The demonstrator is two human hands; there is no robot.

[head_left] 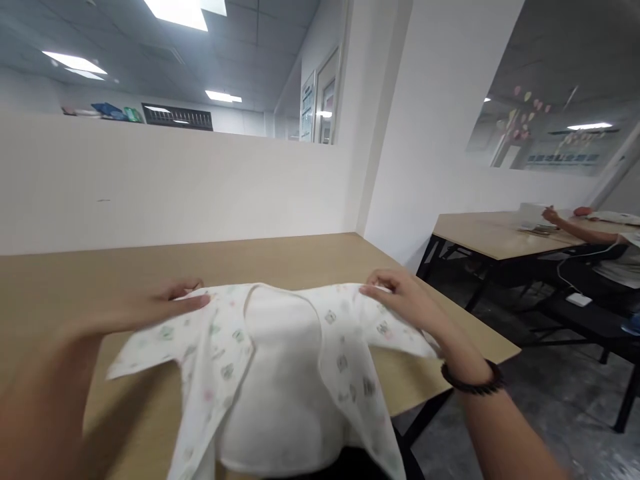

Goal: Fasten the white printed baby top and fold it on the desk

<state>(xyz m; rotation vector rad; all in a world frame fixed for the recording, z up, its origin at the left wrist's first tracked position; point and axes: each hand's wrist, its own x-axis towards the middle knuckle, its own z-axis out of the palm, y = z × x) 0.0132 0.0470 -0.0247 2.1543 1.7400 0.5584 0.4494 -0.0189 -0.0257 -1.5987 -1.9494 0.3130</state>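
Note:
A small white baby shirt (343, 333) with a faint coloured print is spread in front of me, its front lying open so that the plain inside of the back shows. My left hand (183, 300) pinches it at the left shoulder, thumb on top. At the opposite shoulder, my right hand (395, 293) grips the cloth between thumb and fingers. Both short sleeves hang outward below my hands. The lower part of the shirt reaches over the table's near edge toward my lap. A dark bead bracelet (473, 379) circles my right wrist.
The shirt is over a light wooden table (300, 257), with a low white wall (200, 187) behind it. To the right stands another table (480, 233), where a person's arm (583, 230) reaches over the top. A black chair (585, 317) is below it.

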